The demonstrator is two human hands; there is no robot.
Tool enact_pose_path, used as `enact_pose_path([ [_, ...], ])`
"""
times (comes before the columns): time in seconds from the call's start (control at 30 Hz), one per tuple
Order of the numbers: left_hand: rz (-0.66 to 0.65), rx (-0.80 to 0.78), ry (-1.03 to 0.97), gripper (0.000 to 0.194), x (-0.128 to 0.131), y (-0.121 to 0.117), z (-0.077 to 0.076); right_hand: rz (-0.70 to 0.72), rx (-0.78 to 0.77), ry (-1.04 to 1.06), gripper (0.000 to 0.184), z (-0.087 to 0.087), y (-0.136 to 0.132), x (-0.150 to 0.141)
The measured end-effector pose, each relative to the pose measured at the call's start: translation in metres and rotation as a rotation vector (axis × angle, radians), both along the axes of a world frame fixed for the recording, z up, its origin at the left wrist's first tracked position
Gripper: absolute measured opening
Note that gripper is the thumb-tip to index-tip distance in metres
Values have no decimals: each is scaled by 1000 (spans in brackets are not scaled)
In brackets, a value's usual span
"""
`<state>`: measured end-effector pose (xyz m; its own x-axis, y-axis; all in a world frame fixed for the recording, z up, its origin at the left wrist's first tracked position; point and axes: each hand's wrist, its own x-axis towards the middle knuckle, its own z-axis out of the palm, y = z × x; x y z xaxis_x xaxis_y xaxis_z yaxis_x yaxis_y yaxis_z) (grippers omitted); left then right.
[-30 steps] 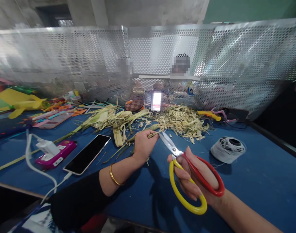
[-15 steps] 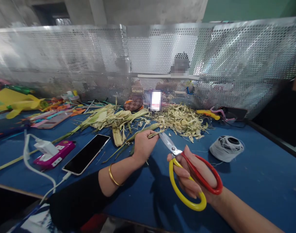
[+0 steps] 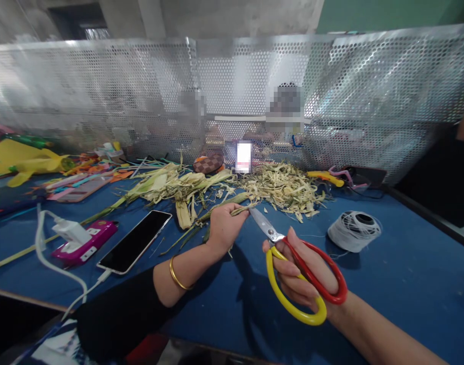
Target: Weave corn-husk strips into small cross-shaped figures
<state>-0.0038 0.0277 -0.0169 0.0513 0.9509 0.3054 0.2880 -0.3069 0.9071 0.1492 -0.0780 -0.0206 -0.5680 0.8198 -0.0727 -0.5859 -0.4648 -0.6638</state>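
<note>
My left hand (image 3: 223, 227) is closed round a thin green-yellow leaf strip (image 3: 237, 209) just above the blue table (image 3: 407, 284). My right hand (image 3: 306, 276) grips a pair of scissors (image 3: 293, 263) with one red and one yellow loop handle. The metal blades (image 3: 263, 224) point up-left, and their tip meets the strip right beside my left fingers. A gold bangle (image 3: 176, 275) sits on my left wrist, above a black sleeve.
A pile of cut leaf shreds (image 3: 285, 185) and long leaves (image 3: 171, 185) lie behind my hands. A black phone (image 3: 135, 241), a pink power bank with white charger (image 3: 82, 238) and a spool of white thread (image 3: 354, 230) rest on the table. A perforated metal screen (image 3: 369, 96) runs across the back.
The scissors and my right hand have shifted slightly up toward the strip. My left hand stays closed on the strip in the same place.
</note>
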Motion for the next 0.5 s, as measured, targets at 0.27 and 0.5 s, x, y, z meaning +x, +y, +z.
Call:
enact_pose_path([
  [0.27,-30,-237,-276,13,-2,1,10,-340,57,-568,53,8,2,3],
  [0.5,-178,-600,-497,30,-2,-2,24,-578,469,-1961,31,7,12,35],
])
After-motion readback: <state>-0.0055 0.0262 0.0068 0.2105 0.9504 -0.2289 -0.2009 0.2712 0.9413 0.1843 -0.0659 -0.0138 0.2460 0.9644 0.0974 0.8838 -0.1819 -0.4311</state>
